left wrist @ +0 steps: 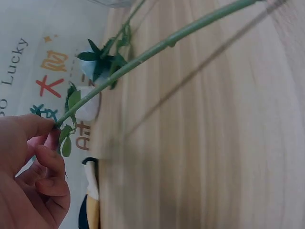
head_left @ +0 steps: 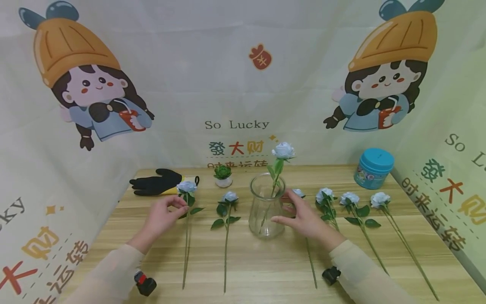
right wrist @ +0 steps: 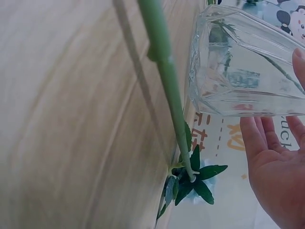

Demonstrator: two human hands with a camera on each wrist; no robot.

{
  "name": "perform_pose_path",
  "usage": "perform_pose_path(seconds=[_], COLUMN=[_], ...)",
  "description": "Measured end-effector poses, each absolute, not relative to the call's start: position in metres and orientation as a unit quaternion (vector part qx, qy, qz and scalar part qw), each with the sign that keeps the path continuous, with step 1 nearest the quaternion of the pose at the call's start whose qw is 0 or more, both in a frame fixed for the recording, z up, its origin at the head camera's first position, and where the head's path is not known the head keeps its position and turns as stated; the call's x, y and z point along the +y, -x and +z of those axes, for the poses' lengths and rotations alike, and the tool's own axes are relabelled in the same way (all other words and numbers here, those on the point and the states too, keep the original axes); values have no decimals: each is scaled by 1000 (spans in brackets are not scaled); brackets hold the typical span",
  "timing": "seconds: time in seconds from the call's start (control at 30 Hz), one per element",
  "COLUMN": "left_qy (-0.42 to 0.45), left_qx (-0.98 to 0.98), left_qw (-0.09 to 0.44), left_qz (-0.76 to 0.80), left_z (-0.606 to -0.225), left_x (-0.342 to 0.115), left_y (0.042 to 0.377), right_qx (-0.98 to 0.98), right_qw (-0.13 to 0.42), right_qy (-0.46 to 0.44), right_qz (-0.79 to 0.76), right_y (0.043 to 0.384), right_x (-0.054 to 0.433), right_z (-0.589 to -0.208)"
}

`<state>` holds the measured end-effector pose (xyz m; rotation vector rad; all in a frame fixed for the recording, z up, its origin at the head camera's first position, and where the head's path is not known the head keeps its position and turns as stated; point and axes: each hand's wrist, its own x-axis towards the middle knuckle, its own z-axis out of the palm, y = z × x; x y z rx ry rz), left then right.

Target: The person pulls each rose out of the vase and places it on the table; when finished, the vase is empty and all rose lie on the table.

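Observation:
My left hand [head_left: 161,217] pinches a pale blue rose [head_left: 187,187] between thumb and forefinger, just below its bloom. In the left wrist view its green stem [left wrist: 157,49] slants above the table, apart from its shadow; the hand hides the bloom. A clear glass vase [head_left: 260,219] stands upright in the middle, with one pale blue rose [head_left: 283,150] leaning in it. My right hand [head_left: 309,221] holds the vase's right side, thumb in front and fingers at the edge. Behind that hand lies another rose [head_left: 312,264], partly covered.
Left of the vase a rose [head_left: 229,197] lies on the wooden table [head_left: 258,270]. More roses lie to the right, one at the far right [head_left: 380,199]. At the back are a black glove [head_left: 157,182], a small potted succulent [head_left: 222,175] and a blue tub [head_left: 373,169].

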<state>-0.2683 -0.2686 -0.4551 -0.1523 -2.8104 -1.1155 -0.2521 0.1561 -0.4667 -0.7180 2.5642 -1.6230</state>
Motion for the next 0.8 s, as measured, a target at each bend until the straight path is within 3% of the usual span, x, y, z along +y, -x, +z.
perform_pose_path(seconds=[0.27,0.8], left_qy=[61,60], left_qx=[-929,-925], left_qw=[23,39], left_qz=[-365,-372], left_z=[-474,-494], left_x=[-269,-270], left_y=[269,268], right_qx=[821,819], right_qw=[11,9], right_qy=[232,233], right_qz=[-521,-525], right_y=[251,253], right_x=[155,156], right_z=[-467,-469])
